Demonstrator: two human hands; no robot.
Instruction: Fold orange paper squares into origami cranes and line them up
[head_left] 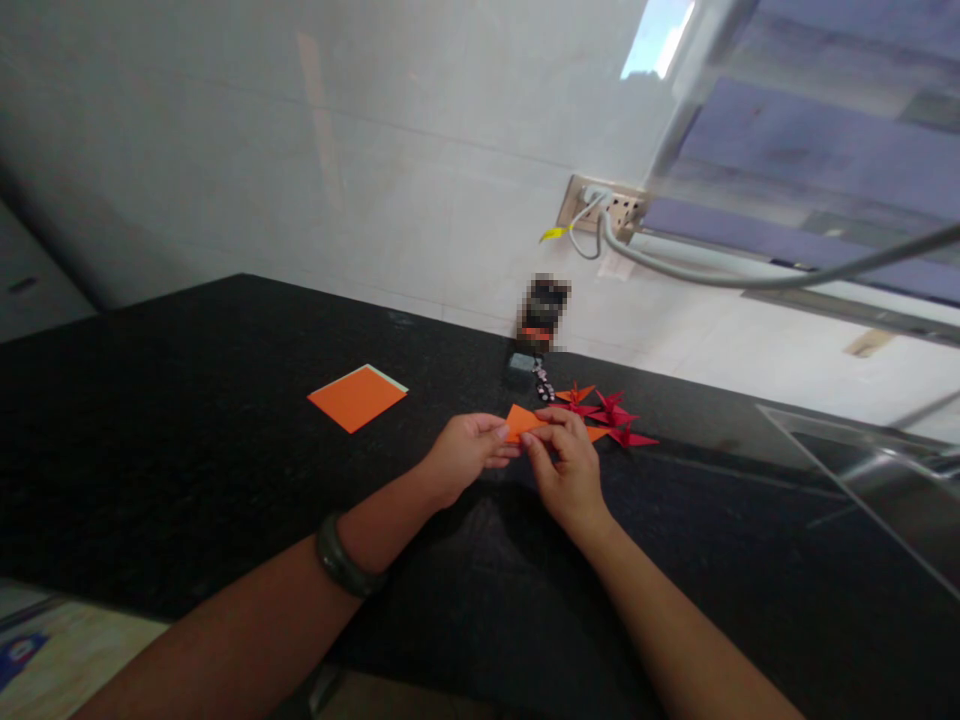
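Both hands work a folded orange paper (523, 421) on the black countertop (187, 440). My left hand (463, 455) pinches the paper's left end, fingers closed on it; a dark bracelet sits on that wrist. My right hand (566, 465) presses and pinches the paper's right part with closed fingers. Just behind my right hand lie finished folded paper shapes: an orange one (576, 394) and red ones (619, 418).
A stack of flat orange paper squares (357, 396) lies to the left. A small grey box (519, 367) and a blurred dark object (543, 312) stand by the white wall. A wall socket (606, 205) with a grey cable is above. A steel sink (885, 480) is at right.
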